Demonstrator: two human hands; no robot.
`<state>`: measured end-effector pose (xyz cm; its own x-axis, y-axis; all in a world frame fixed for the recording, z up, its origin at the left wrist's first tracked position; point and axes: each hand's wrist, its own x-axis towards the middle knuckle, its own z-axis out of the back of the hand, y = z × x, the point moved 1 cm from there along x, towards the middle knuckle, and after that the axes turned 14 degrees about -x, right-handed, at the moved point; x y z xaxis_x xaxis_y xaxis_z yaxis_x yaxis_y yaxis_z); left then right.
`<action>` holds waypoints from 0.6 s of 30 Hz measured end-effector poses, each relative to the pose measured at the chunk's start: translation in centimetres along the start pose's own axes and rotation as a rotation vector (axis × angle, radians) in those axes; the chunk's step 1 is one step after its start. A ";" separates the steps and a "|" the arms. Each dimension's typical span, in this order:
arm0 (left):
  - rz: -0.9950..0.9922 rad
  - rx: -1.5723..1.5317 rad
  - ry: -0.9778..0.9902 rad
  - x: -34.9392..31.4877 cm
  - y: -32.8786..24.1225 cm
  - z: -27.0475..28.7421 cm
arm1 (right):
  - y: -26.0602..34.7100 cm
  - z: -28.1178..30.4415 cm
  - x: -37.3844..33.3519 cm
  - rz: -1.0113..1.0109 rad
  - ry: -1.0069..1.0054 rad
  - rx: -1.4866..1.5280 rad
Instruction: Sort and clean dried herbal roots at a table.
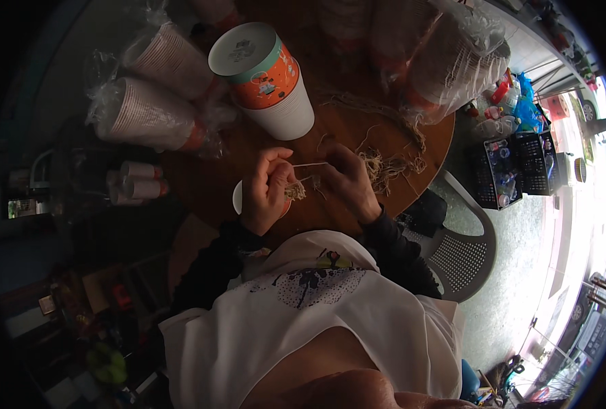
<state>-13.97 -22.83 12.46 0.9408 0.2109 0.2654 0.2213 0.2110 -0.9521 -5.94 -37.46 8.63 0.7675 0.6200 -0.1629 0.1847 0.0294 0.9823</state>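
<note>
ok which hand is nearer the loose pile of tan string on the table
Right. The right hand is close beside the left edge of the string pile; the left hand is farther left, beyond the right hand.

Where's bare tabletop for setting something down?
Round brown wooden table: bare left of the left hand, nearer than transparent-bagged white paper cups. Crowded: right of the right hand, tangled beige string; far right, more bagged cups.

The left grip (267,191) partly hides a cup (237,198); shadow blurs the right grip (347,176); the top edge crops bagged cups (347,20).
</note>
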 end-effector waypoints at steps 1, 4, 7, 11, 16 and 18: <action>0.036 -0.093 -0.026 0.2 0.3 0.1 | -0.1 -0.1 -0.3 -0.001 0.001 -0.001; 0.170 -0.300 -0.059 0.6 -0.1 -0.2 | -0.3 0.1 -0.5 -0.056 -0.065 0.030; 0.296 -0.455 -0.050 0.8 -0.7 -0.2 | -0.6 -0.1 -0.7 -0.168 -0.044 0.253; 0.360 -0.643 -0.050 1.0 -0.4 -0.2 | -0.2 -0.4 -0.6 0.261 -0.336 -0.552; 0.429 -0.636 -0.046 2.0 -0.5 -0.1 | -1.4 0.5 -0.3 0.025 -0.146 -0.139; 0.454 -0.654 -0.034 2.0 -0.3 -0.1 | -1.2 0.7 -0.3 0.139 -0.233 -0.431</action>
<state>-12.15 -22.54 13.29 0.9692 0.1728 -0.1755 -0.0663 -0.5032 -0.8616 -5.94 -38.21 7.45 0.8923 0.4515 0.0042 -0.1612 0.3099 0.9370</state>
